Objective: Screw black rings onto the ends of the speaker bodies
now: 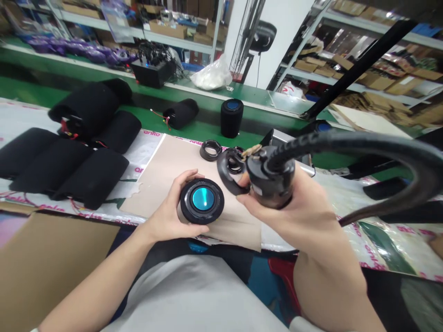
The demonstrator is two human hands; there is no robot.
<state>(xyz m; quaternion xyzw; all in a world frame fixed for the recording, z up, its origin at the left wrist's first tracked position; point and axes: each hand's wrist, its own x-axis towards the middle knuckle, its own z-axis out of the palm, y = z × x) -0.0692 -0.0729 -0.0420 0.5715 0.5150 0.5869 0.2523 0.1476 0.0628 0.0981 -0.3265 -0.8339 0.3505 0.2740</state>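
Observation:
My left hand (pixel 169 212) is wrapped round the side of a black cylindrical speaker (pixel 188 214), whose shiny blue round end faces up towards me. In my right hand (pixel 287 216) is a dark, thick-bodied corded power tool, seemingly an electric screwdriver (pixel 268 180); its tip is hidden by the hand. A thick black cable (pixel 363 143) arches from its top to the right. At my right fingertips a black ring (pixel 226 177) shows, apparently pinched there too. Just beyond, another black ring (pixel 211 150) lies on the cardboard sheet (pixel 155 184).
Several black fabric-covered cylinders (pixel 93 177) with loose wires lie at the left. On the green bench behind stand a blue-topped speaker (pixel 231 120), a lying cylinder (pixel 182 113) and a black box with cables (pixel 154 69). A black bar (pixel 360 67) slants across the right.

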